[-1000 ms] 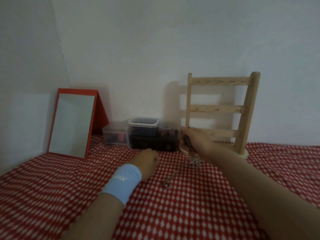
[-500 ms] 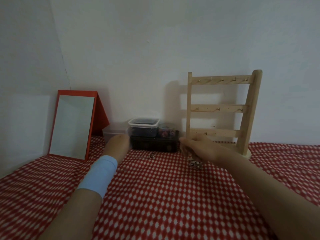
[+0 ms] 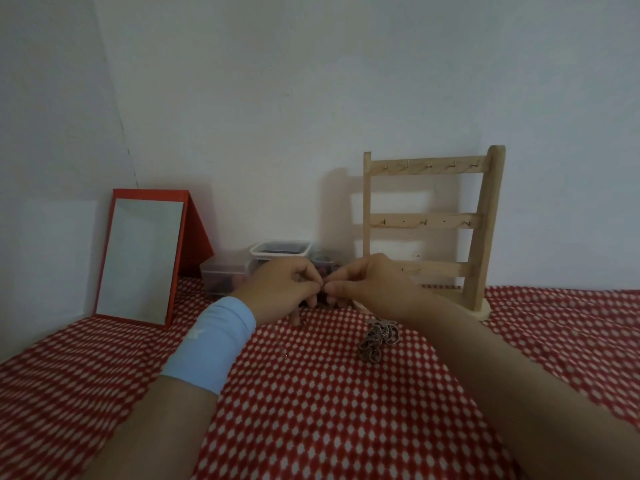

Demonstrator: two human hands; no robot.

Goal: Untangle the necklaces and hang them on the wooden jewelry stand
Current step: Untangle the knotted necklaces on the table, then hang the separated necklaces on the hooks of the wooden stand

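Note:
My left hand (image 3: 284, 289) and my right hand (image 3: 374, 289) meet fingertip to fingertip above the cloth, pinching a thin necklace chain between them; the chain itself is barely visible. A bunched silver necklace with a flower pendant (image 3: 377, 337) hangs and rests on the cloth under my right wrist. The wooden jewelry stand (image 3: 485, 216) rises at the back right with three hooked bars, all bare. A light blue wristband wraps my left wrist.
A red-framed mirror (image 3: 138, 258) leans against the wall at the left. Small plastic boxes (image 3: 280, 249) and a dark box sit against the wall behind my hands. A red-and-white checked cloth (image 3: 311, 410) covers the table.
My left hand swung from the far left boxes back to the middle and joined my right hand. The necklace bundle now lies lower on the cloth under my right wrist.

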